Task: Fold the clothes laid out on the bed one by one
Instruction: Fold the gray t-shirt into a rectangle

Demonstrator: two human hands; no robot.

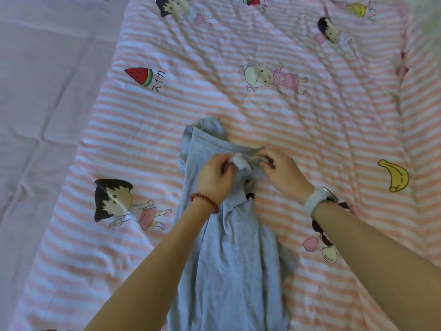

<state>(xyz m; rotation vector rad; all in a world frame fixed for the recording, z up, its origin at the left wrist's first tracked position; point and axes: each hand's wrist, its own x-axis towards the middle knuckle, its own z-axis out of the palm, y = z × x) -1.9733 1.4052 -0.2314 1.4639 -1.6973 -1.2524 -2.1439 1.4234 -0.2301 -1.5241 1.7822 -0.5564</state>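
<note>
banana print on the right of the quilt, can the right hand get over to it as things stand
Probably yes, but not freely: the right hand is pinching the grey garment together with the left hand. Only bare striped quilt lies between it and the banana print.

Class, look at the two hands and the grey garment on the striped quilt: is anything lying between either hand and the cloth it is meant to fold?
Nothing visible does. The left hand and the right hand each already have a grip on a bunched part of the grey garment, which lies directly on the striped quilt.
</note>
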